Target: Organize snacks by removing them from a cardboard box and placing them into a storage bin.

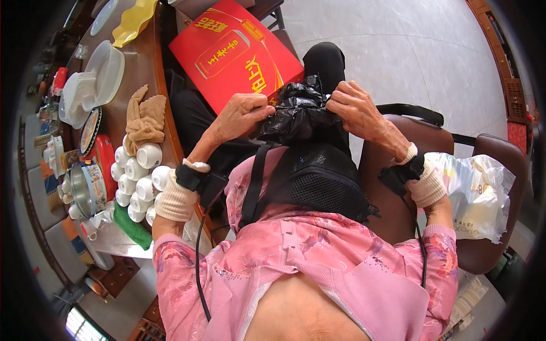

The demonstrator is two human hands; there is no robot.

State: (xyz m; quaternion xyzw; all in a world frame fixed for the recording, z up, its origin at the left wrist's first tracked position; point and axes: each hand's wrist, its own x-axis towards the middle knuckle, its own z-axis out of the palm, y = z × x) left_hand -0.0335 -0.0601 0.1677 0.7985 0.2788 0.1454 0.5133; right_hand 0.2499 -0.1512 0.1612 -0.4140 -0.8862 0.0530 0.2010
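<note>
A crumpled black plastic bag [294, 115] lies over my lap, stretched between both hands. My left hand [243, 115] pinches its left edge between thumb and fingers. At the bag's right edge, my right hand [356, 111] grips the plastic with curled fingers. Beyond the bag, a large red cardboard box [239, 51] with yellow writing stands tilted, its near corner close to the bag. What the bag holds, if anything, is hidden. A black mesh pouch [328, 183] rests against my waist.
On the wooden table [145, 64] at left are several white cups [136, 168], a brown cloth [147, 115], a green cloth [132, 226], clear plastic containers [104, 74] and a round tin [87, 189]. A brown chair at right bears a plastic bag [473, 196].
</note>
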